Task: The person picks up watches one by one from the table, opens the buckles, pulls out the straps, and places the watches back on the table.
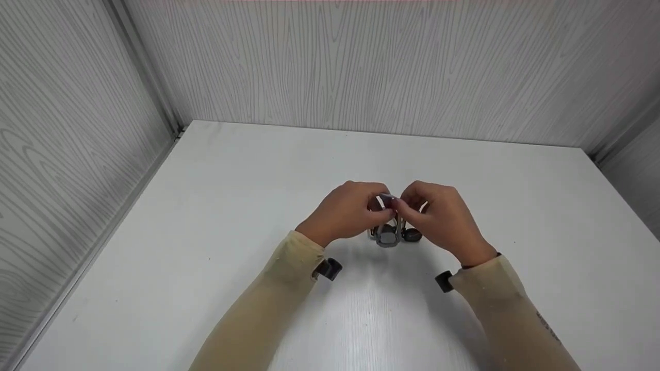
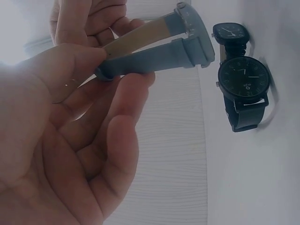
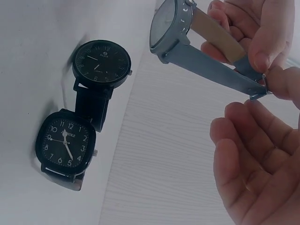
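Note:
A wristwatch with a blue-grey strap (image 3: 211,70) hangs above the table, its case (image 2: 199,35) lower than the strap ends. The strap has a tan lining and is folded into a loop, its ends close together. My left hand (image 1: 348,211) pinches the strap near its ends, thumb on top and fingers beneath. At the metal buckle (image 3: 265,86), my right hand (image 1: 441,214) pinches the strap end between thumb and fingertips. Its other fingers (image 3: 248,164) curl loosely below. The hands partly hide the buckle in the head view.
Beyond the held watch, two black watches lie on the white table (image 1: 206,206): one with a round dial (image 3: 101,63), one with a squarish dial (image 3: 65,144). Pale wood-grain panels (image 1: 335,62) stand behind and at the sides. Dark camera mounts (image 1: 328,269) sit at the wrists.

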### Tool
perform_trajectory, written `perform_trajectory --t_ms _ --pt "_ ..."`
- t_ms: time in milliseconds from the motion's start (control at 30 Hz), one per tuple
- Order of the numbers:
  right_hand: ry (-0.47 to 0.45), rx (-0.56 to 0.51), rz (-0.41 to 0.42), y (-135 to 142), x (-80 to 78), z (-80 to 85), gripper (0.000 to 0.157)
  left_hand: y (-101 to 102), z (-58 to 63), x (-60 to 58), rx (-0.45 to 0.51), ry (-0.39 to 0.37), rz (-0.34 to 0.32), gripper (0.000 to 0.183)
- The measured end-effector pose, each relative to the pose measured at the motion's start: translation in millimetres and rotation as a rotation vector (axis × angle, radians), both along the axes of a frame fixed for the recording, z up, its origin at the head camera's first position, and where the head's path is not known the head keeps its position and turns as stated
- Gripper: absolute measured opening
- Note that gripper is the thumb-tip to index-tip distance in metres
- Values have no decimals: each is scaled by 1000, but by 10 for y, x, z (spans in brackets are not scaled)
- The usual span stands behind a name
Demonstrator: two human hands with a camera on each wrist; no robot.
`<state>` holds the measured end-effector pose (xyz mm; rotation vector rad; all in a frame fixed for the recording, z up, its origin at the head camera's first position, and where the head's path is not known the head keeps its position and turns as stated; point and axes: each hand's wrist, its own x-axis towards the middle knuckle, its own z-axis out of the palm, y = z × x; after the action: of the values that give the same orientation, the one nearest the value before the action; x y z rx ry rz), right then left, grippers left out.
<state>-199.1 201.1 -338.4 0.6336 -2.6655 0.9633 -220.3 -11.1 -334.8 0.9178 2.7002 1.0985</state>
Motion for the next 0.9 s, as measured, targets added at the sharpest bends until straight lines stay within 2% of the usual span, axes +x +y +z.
perform_trajectory --t_ms 300,533,700,900 --pt "57 -38 -12 -18 3 2 13 7 -3 1 87 -67 -1 9" --pt "27 -59 2 -11 0 3 11 16 9 4 56 -61 12 16" --pt "18 -70 7 1 -9 0 11 18 13 7 80 -79 17 14" --pt "-11 -93 -15 8 -22 9 11 23 23 6 116 -63 18 12"
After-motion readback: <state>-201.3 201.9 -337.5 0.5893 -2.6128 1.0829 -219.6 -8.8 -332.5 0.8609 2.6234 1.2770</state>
